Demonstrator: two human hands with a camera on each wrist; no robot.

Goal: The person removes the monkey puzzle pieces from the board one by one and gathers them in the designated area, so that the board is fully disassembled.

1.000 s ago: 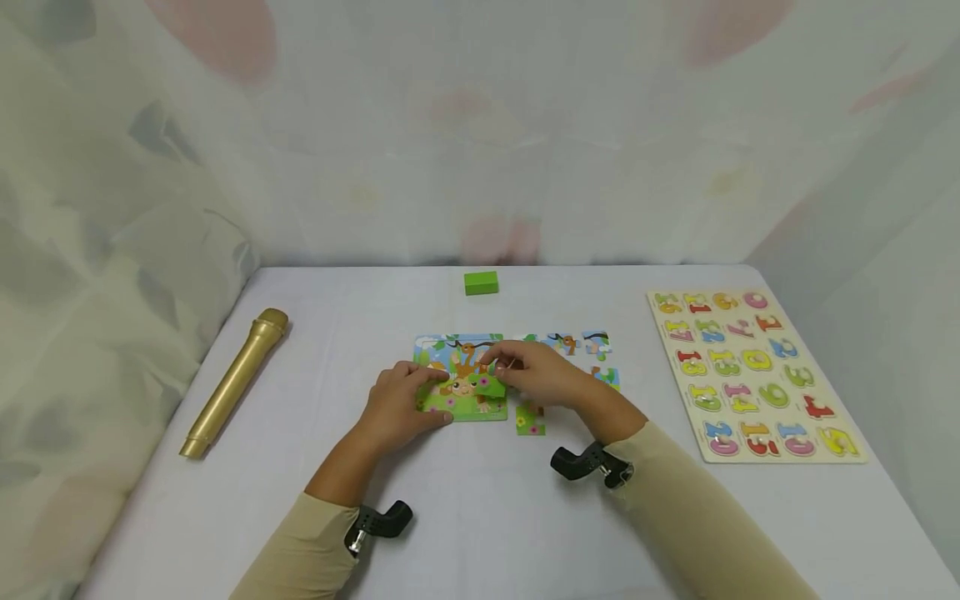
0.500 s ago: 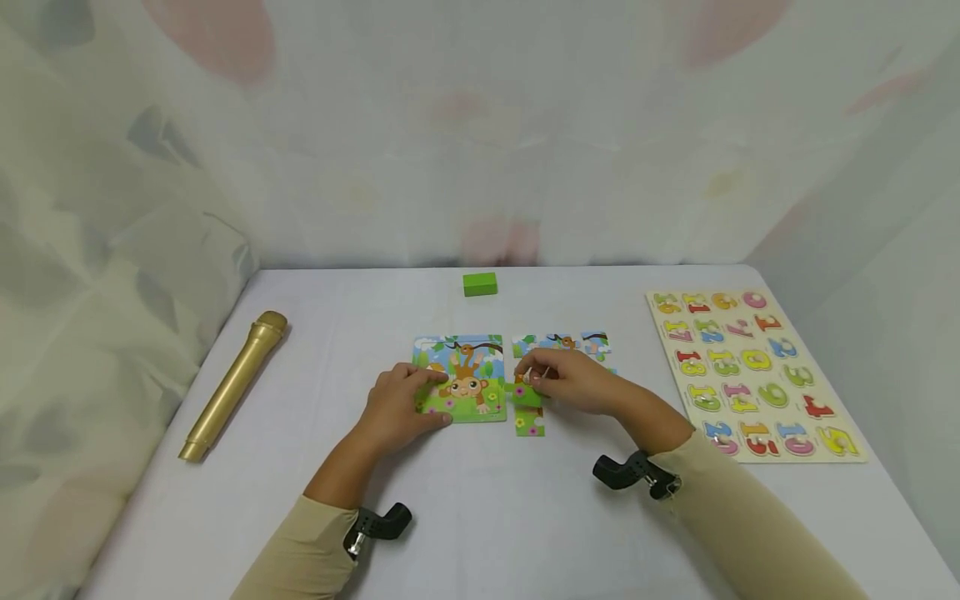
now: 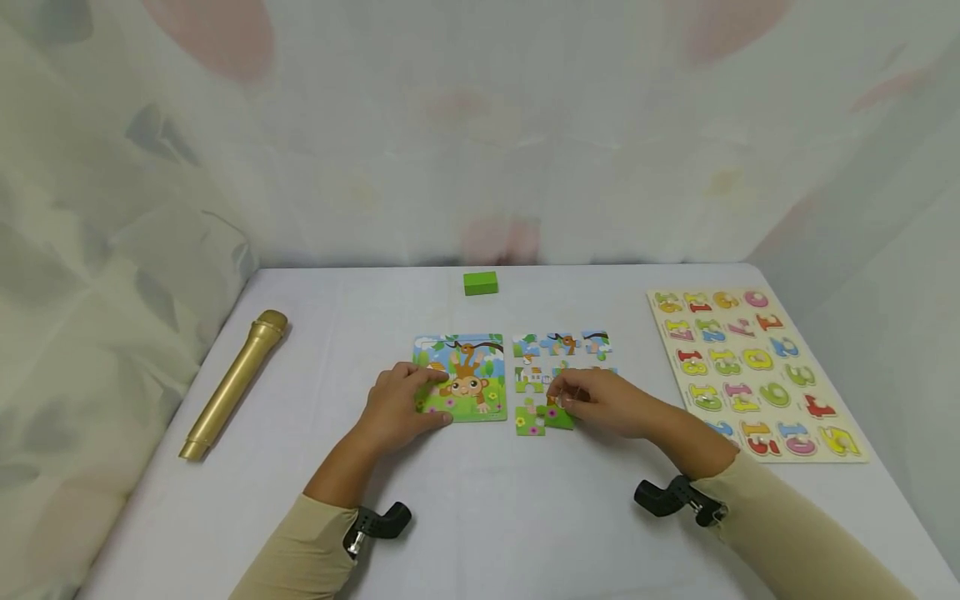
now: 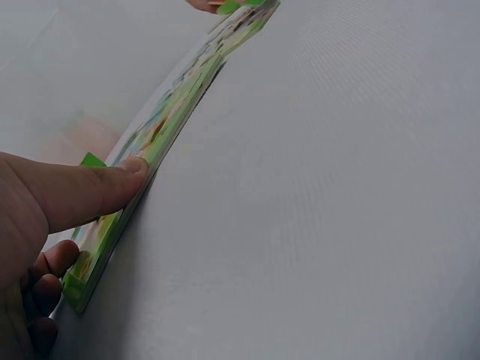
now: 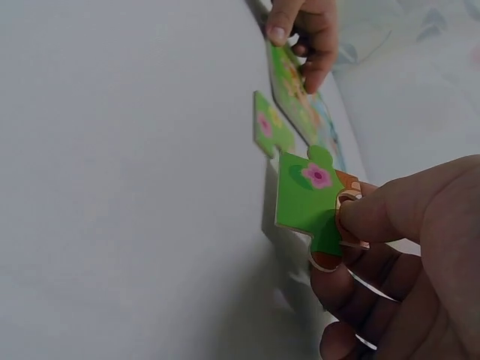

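My left hand (image 3: 400,406) rests on the left part of a monkey picture puzzle board (image 3: 480,358). Its straight thumb (image 4: 101,191) lies along the near edge in the left wrist view, and the index finger reaches over the picture. To the right of the board, my right hand (image 3: 609,402) pinches a green jigsaw piece (image 5: 304,196) with a pink flower and a brown part. This piece is tilted, close beside the bottom-left loose piece (image 3: 529,422). Other loose pieces, such as the one with a bird (image 3: 561,343), lie in rows behind; my right hand hides some.
A number puzzle board (image 3: 757,375) with colourful numerals lies at the right. The golden microphone (image 3: 236,383) is at the left, and a green block (image 3: 481,283) sits near the table's back edge. White cloth covers the table.
My right hand has moved right and towards me with the green flower piece, from over the monkey board to the loose pieces. The left hand has stayed put.
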